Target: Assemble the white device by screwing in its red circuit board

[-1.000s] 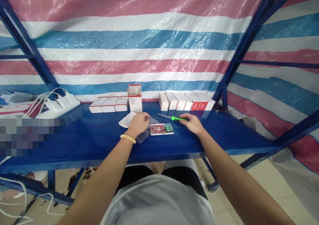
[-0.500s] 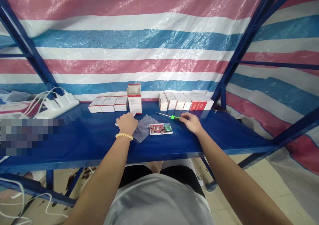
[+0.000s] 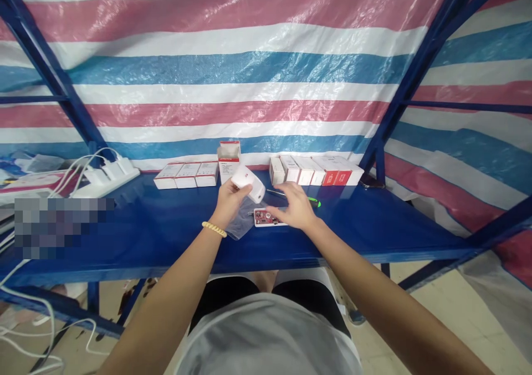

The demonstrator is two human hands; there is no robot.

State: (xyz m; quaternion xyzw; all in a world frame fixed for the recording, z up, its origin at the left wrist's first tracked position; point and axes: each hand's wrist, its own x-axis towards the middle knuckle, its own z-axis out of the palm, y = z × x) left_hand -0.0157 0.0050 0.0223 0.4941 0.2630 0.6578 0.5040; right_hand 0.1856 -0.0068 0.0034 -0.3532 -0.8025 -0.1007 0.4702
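Note:
My left hand (image 3: 228,202) is closed on a small white plastic cover (image 3: 249,183), held tilted just above the blue shelf (image 3: 166,236). Spread open, my right hand (image 3: 293,207) hovers over a white base with a red circuit board (image 3: 262,217) lying on the shelf. Under my left hand lies a clear plastic bag (image 3: 241,224). The green-handled screwdriver (image 3: 311,200) rests on the shelf behind my right hand, untouched.
White boxes (image 3: 186,175) lie in a row at the back left, one box (image 3: 228,162) stands upright, and more white and red boxes (image 3: 316,170) line the back right. A white power strip with plugs (image 3: 108,176) sits far left. Blue frame posts flank the shelf.
My left hand picked up the white cover from the left and lifted it toward the middle. My right hand left the screwdriver and moved left over the circuit board.

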